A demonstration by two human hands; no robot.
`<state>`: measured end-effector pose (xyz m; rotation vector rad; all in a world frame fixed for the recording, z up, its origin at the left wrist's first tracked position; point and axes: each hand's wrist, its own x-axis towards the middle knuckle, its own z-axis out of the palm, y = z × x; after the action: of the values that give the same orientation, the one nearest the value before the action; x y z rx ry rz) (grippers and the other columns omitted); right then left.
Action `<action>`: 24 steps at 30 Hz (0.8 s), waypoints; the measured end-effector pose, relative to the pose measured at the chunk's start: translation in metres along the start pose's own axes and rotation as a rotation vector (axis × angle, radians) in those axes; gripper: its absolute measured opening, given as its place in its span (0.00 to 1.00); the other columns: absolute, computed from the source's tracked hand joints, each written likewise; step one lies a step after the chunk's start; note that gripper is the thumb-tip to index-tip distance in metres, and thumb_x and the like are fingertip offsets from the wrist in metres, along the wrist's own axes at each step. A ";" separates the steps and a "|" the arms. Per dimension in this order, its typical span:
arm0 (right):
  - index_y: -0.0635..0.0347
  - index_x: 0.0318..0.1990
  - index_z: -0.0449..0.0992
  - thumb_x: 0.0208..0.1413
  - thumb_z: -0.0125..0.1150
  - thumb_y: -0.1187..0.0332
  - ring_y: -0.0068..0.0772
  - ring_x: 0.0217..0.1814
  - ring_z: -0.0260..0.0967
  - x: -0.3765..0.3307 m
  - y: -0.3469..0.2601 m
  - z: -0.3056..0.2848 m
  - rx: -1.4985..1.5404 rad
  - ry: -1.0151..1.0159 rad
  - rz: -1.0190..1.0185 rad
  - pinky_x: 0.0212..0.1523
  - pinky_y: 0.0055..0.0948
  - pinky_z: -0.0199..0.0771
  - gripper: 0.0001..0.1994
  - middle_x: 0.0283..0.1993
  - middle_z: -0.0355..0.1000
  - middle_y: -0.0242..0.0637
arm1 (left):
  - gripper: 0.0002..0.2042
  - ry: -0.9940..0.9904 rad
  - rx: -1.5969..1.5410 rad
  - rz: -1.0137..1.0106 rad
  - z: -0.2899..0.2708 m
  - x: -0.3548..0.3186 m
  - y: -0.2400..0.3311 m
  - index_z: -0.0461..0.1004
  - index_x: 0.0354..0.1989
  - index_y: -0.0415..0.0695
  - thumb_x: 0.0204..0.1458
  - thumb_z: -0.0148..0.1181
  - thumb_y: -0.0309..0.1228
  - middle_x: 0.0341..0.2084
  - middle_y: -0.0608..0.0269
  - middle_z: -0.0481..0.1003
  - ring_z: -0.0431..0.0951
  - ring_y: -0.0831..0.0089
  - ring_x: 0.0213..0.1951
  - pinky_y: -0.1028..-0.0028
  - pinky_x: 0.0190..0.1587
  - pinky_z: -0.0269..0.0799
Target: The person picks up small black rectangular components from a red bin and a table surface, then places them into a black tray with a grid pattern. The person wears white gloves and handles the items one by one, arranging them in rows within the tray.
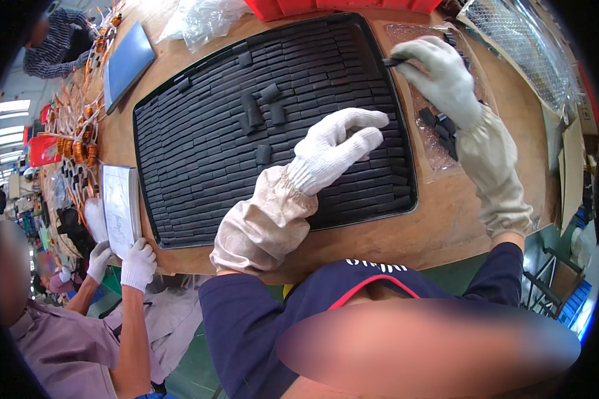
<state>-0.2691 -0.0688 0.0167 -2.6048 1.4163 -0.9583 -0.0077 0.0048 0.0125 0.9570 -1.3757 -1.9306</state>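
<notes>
A large black tray (361, 36) lies before me, packed with rows of small black blocks (199, 153). Several loose blocks (251, 110) rest on top of the rows. Over the tray's right half hovers my left hand (339, 146), white-gloved, its thumb and fingers apart with nothing seen between them. Beyond the tray's right edge, my right hand (439, 73), gloved too, pinches one small black block (393, 62) between thumb and fingertips. Beneath that hand is a clear plastic sheet (439, 159) with more black blocks (446, 136) on it, partly hidden by my wrist.
At the left a co-worker's gloved hands (138, 265) hold a white booklet (120, 206) against the table edge. A blue panel (128, 63) and orange wound coils (80, 149) lie further back. A red bin (339, 5) stands behind the tray; bubble wrap (519, 46) lies far right.
</notes>
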 end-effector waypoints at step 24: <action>0.58 0.55 0.74 0.61 0.56 0.68 0.56 0.56 0.72 -0.024 0.071 0.006 -0.336 -0.282 0.202 0.57 0.45 0.71 0.15 0.54 0.75 0.48 | 0.20 0.595 1.573 0.593 -0.130 0.000 -0.033 0.75 0.52 0.49 0.54 0.63 0.44 0.44 0.56 0.76 0.75 0.54 0.48 0.55 0.52 0.71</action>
<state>-0.3289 -0.0939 -0.0212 -2.6032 1.8421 -0.3364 0.0972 -0.0550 -0.0467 1.2959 -2.2741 0.1823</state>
